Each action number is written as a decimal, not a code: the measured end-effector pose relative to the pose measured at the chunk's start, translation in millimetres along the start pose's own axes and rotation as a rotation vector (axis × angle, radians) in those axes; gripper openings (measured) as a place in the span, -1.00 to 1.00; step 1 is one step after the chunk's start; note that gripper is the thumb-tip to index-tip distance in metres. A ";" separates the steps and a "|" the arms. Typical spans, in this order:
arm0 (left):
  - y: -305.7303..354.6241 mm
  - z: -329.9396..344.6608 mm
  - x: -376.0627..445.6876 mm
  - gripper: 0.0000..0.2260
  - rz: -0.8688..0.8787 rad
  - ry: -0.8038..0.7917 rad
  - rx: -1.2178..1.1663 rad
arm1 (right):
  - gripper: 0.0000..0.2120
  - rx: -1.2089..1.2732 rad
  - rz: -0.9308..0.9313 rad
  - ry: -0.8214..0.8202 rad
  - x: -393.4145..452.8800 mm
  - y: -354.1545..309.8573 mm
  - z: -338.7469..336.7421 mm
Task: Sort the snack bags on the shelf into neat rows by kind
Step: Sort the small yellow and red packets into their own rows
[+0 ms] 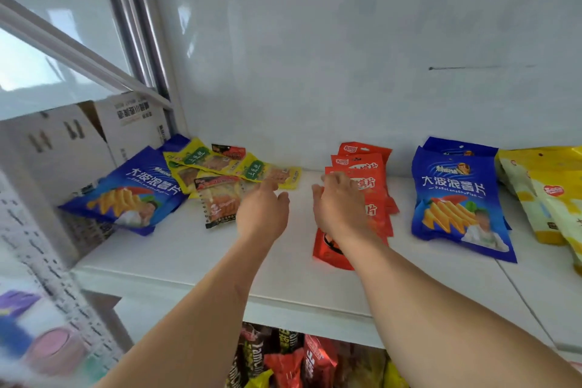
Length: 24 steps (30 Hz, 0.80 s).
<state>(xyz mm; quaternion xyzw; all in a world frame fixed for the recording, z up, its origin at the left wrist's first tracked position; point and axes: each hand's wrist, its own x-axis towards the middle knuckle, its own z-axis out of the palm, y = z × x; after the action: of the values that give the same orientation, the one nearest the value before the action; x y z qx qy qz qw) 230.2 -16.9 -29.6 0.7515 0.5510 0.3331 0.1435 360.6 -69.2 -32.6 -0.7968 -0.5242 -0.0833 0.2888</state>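
The red bags (365, 195) lie in an overlapping row near the middle of the white shelf (195, 261), running from the back wall toward the front edge. The right hand (341, 203) rests on top of this row, fingers loosely bent over the upper bags; whether its grip pinches a bag or only presses on it cannot be told. Just left of the red bags, the left hand (263, 213) hangs over bare shelf, its grip relaxed, fingers nearly straight and holding nothing, the fingertips near a clear-fronted packet (217, 201). Farther left of the red bags, yellow packets (220, 167) lie in a loose jumble, with a small red-and-black packet (229, 151) behind them. At the far left a blue chip bag (126, 192) lies tilted, its corner overhanging the shelf's end, next to a cardboard box (135, 126). Right of the red bags stand two stacked blue bags (456, 198), and beyond them yellow bags (541, 195). Below the shelf, more snack bags (293, 362) show.
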 end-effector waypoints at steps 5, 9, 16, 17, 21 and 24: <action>-35.0 -33.4 13.2 -0.69 -0.055 0.065 -0.030 | -0.60 0.019 -0.059 -0.092 7.0 -44.2 22.8; -68.1 -54.9 32.9 -0.74 -0.049 0.103 -0.074 | -0.60 0.057 -0.047 -0.132 22.2 -78.3 45.4; -135.3 -94.4 83.5 -0.72 -0.071 0.127 0.053 | -0.63 0.148 -0.061 -0.185 53.0 -148.8 85.3; -144.1 -99.6 89.5 -0.73 -0.066 0.150 0.100 | -0.63 0.185 -0.069 -0.190 56.1 -158.8 90.6; -168.7 -116.0 100.9 -0.94 0.036 0.336 0.299 | -0.65 0.310 -0.108 -0.202 66.7 -190.3 109.1; -183.9 -120.3 112.1 -0.92 -0.048 0.368 0.232 | -0.66 0.329 -0.084 -0.169 75.8 -201.4 121.1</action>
<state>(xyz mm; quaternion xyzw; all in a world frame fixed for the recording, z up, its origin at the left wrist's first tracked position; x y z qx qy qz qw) 35.3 133.1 -9.8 0.6762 0.6203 0.3956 -0.0388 195.2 113.8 -23.7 -0.7203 -0.5860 0.0588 0.3664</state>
